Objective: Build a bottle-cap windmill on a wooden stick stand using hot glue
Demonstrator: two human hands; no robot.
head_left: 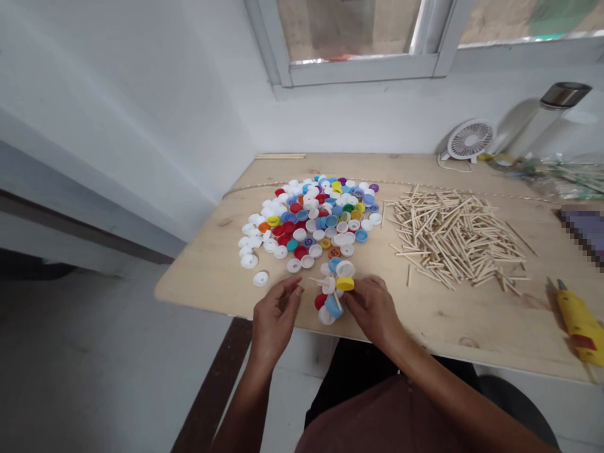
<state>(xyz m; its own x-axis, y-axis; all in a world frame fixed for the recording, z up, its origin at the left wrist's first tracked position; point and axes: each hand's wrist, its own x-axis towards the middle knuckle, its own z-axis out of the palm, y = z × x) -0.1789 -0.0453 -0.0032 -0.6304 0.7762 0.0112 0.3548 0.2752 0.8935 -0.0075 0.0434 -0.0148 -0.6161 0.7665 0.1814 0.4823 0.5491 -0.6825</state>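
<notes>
A small group of plastic bottle caps lies near the table's front edge, between my hands. My right hand is closed at its right side, fingertips against a yellow bottle cap. Beside that are a blue cap with a short wooden stick slanting across it, a red cap and a white cap with another stick at it. Whether these pieces are joined I cannot tell. My left hand is just left of them, thumb and forefinger apart, holding nothing visible.
Behind my hands spreads a pile of mixed-colour caps. To its right lies a heap of short wooden sticks. A yellow glue gun rests at the right edge. A white fan and a clear bottle stand by the wall.
</notes>
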